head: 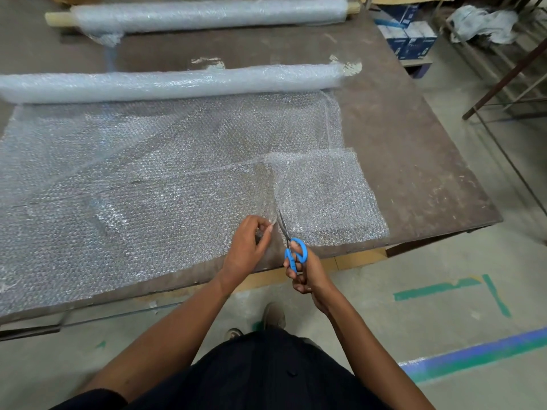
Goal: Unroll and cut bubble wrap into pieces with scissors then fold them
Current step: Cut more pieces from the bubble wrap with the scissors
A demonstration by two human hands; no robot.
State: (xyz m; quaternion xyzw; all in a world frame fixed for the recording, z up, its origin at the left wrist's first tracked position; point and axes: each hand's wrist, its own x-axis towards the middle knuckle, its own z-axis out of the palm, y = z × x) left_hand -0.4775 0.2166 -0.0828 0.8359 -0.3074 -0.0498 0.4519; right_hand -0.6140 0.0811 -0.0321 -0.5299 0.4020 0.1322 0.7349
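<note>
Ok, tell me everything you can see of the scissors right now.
The scissors have bright blue plastic loop handles and slim dark metal blades. The right hand grips the handles just off the table's near edge. The blades point away from the person, slightly parted, at the near edge of the unrolled bubble wrap. The left hand pinches the wrap just left of them.

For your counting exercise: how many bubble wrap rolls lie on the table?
2: one far roll at the table's back edge, one near roll mid-table, partly unrolled toward the person.

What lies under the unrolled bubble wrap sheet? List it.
Under the bubble wrap sheet the brown table shows through. Whether anything small lies beneath cannot be told; the wrinkled layers blur it.
</note>
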